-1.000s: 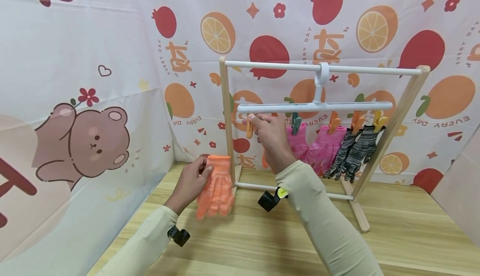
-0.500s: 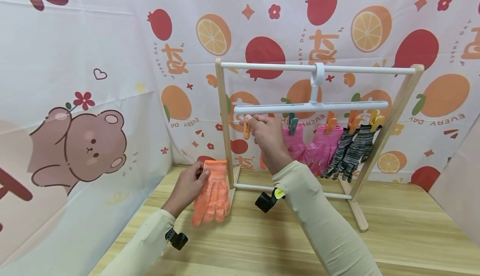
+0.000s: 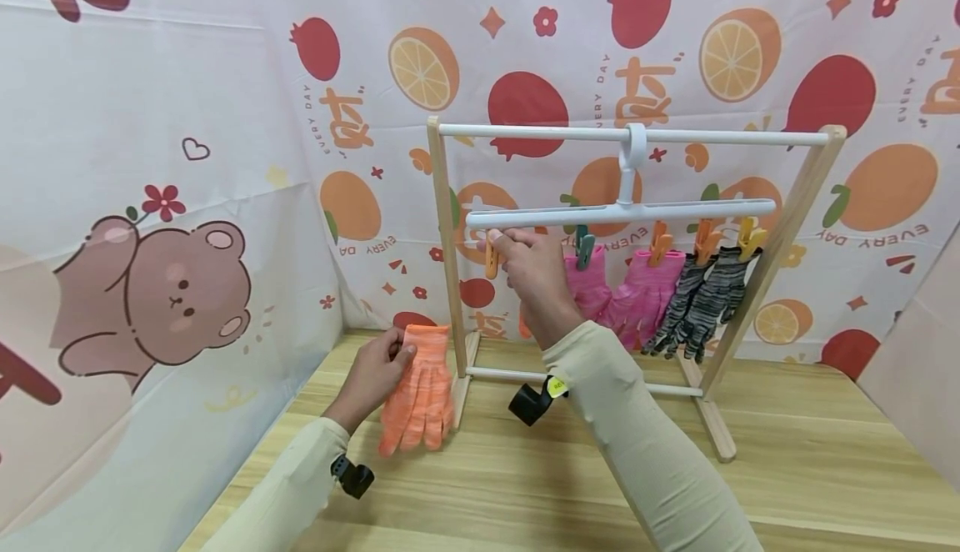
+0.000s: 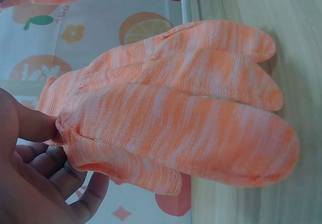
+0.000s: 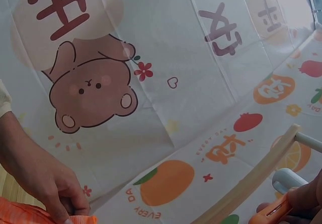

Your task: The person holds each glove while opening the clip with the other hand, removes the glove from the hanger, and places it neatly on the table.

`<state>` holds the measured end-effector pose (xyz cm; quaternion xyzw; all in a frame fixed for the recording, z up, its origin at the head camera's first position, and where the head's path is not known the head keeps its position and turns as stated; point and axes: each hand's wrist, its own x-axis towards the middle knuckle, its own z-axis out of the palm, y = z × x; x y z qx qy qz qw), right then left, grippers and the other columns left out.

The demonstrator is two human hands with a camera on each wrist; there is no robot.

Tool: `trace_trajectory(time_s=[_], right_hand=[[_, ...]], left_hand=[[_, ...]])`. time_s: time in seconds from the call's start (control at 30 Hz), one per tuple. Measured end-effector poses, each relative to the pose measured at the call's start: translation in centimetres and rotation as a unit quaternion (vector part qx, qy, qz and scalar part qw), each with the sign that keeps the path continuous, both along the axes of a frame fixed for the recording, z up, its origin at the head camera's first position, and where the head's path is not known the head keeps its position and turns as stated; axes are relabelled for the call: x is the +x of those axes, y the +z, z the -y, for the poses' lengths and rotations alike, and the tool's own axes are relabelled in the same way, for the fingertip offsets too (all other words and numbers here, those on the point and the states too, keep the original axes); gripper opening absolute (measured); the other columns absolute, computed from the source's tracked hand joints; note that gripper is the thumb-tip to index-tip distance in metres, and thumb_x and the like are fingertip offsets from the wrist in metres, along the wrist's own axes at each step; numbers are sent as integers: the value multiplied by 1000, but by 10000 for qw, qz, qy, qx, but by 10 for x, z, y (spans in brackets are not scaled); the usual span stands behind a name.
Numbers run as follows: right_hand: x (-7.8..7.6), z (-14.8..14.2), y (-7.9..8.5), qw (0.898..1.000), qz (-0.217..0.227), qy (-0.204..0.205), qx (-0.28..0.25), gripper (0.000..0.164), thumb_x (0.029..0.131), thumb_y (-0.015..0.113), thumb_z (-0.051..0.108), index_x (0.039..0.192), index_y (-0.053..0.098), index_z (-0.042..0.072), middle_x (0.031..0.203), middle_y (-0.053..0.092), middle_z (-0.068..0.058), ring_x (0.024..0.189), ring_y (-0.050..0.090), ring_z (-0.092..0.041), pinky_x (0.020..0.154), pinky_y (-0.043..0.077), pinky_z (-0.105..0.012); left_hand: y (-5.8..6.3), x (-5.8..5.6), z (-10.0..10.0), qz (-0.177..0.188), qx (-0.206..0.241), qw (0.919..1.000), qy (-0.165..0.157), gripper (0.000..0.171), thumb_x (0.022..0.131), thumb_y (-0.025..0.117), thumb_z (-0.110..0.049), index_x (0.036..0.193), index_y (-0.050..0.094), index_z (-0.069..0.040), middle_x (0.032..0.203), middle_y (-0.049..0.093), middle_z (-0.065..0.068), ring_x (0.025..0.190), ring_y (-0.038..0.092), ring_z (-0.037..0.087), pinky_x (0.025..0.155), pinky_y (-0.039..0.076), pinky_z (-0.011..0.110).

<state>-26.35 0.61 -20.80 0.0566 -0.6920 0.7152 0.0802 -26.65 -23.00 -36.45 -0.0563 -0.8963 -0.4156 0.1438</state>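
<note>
My left hand [image 3: 372,375] pinches an orange knit glove [image 3: 420,389] by the edge of its cuff, and the glove dangles fingers-down to the left of the wooden rack. Seen from the left wrist, thumb and fingers grip the glove [image 4: 176,118] near the cuff. My right hand [image 3: 536,273] holds an orange clothespin [image 3: 491,253] under the left end of the white hanger [image 3: 555,216]. A scrap of orange knit [image 3: 524,324] shows behind that hand, mostly hidden. The right wrist view shows the clothespin [image 5: 271,211] between thumb and fingers.
Pink gloves [image 3: 641,289] and grey-black gloves [image 3: 708,302] hang from the hanger by a green clothespin [image 3: 585,250] and several orange and yellow ones. The hanger hooks over the rack's top rod [image 3: 525,132]. Rack feet stand on the wood-grain table [image 3: 600,485], before a printed cloth backdrop.
My left hand has lowered the orange glove slightly, and its swing has settled. My right hand keeps its hold on the clothespin. The whole head view has shifted a little.
</note>
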Motion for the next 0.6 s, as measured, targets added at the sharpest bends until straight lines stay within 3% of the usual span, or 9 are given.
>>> trace_trajectory(time_s=[0.37, 0.6], right_hand=[[-1, 0, 0, 10000, 59, 12, -20, 22, 101, 66, 24, 105, 80, 8, 107, 73, -7, 84, 43, -17, 63, 37, -27], [0, 0, 1, 10000, 98, -2, 13, 23, 101, 66, 24, 106, 80, 7, 106, 70, -2, 87, 45, -18, 66, 38, -28]], left_hand=[[-7, -11, 6, 149, -138, 9998, 84, 12, 105, 55, -15, 106, 61, -4, 84, 57, 6, 74, 50, 20, 66, 40, 33], [-12, -22, 11, 327, -163, 9992, 132, 15, 104, 55, -15, 110, 63, -3, 90, 60, 8, 80, 52, 22, 70, 42, 35]])
